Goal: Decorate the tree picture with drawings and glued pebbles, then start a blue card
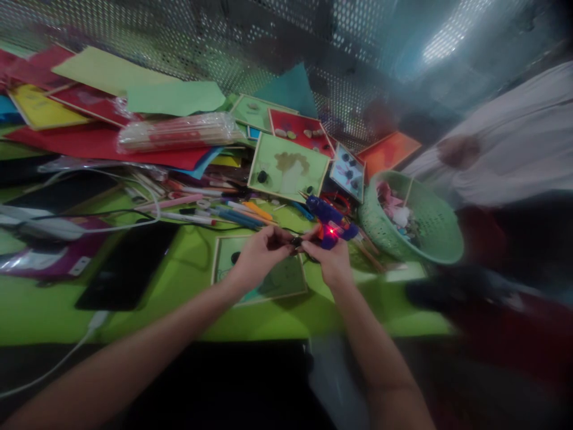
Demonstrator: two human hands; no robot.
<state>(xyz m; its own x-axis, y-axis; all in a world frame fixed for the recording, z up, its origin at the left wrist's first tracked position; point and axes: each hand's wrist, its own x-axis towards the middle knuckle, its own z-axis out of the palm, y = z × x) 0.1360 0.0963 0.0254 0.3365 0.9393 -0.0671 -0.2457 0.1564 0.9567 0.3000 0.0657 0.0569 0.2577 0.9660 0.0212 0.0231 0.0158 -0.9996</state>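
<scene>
Black piece [296,241] pinched by two hands over a framed green panel [284,282]

Green tabletop [179,325] under everything. Left hand [264,254] pinches the small black piece in its fingertips; right hand [333,260] has thumb and fingertips drawn in on the same piece, so it sits between both hands, above the panel's far edge. Stone or something else: too blurred to tell. Blue glue gun [321,210], red light on, seems tucked in the right hand, nozzle pointing beyond the grip; finger hold on its handle hidden.

Progress, as a judgement: panel below the grip looks part-made. Frame on, some drawn lines, one black lump [235,257] lying on it left of the grip; pinched piece not on it yet. Rest of that panel is covered by hands, so what else is left, can't tell.

Beyond the grip: light-green panel [313,170], red panel [296,123] and pale-blue panel [344,156], all framed, bearing stones or dark lumps; look further along. Pens [188,218] beyond and left, phone [128,269] left, green basket [373,209] right.
</scene>
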